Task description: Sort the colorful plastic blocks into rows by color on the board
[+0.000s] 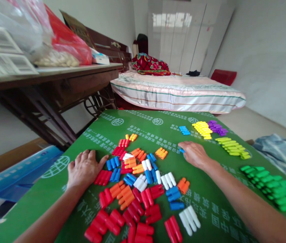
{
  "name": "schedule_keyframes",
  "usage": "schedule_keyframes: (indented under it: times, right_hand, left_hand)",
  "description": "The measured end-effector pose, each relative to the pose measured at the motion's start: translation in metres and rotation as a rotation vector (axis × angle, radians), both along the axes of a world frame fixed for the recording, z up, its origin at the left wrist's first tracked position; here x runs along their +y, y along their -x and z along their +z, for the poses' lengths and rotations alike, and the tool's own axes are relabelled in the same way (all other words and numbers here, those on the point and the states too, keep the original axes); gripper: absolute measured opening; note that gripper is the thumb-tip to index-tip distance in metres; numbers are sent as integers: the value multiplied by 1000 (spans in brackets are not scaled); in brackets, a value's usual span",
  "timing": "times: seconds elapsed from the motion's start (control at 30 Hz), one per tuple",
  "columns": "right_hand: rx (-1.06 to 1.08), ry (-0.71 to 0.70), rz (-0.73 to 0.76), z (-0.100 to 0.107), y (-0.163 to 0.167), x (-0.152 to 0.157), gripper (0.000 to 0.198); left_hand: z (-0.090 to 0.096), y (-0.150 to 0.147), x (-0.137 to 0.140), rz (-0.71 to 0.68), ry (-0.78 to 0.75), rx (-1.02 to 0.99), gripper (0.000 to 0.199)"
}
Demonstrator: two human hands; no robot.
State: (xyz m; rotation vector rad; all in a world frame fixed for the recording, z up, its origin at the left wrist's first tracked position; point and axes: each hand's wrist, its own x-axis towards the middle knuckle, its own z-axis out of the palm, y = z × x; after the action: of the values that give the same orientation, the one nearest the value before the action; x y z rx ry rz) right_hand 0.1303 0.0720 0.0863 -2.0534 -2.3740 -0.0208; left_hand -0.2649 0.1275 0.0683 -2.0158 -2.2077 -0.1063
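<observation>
My right hand [193,153] is closed on a blue plastic piece whose end [181,150] shows at the fingertips. It is low over the green board [94,135], just nearer than a small row of blue pieces [184,130]. My left hand [84,168] lies flat on the board with fingers spread, beside the mixed pile. That pile holds tube-like plastic pieces joined in short rows: red pieces [153,213], orange pieces [126,196], white pieces [190,219] and blue pieces [113,163]. The thumb is close to a blue piece and a red one.
Sorted groups lie at the right: yellow pieces [202,129], purple pieces [217,127], lime pieces [232,147] and green pieces [272,187]. A sewing-machine table [82,72] with bags stands at the left. Beyond the board is a bed [178,94].
</observation>
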Motion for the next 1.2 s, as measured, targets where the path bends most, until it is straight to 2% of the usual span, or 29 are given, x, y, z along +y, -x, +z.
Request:
schedule_keyframes:
  times: [0.2,0.43,0.67,1.03,1.2]
  right_hand:
    - [-173,-85,71,-21,-48,40,41]
    - [-176,-145,11,-31,-66,56,40]
    - [-181,-189,-129,-35,-74,55,33]
    - [-137,-178,-221,-38,-69,56,30]
    - [-70,-213,-346,-38,-52,58,41]
  left_hand:
    - [-4,4,2,4,-11,3,75]
    - [-3,3,2,-8,-10,0,72]
    - [0,0,-1,-20,-8,-26,69]
    - [-2,1,-2,-12,-23,-22,72]
    - [0,1,-2,-10,-9,-9,72]
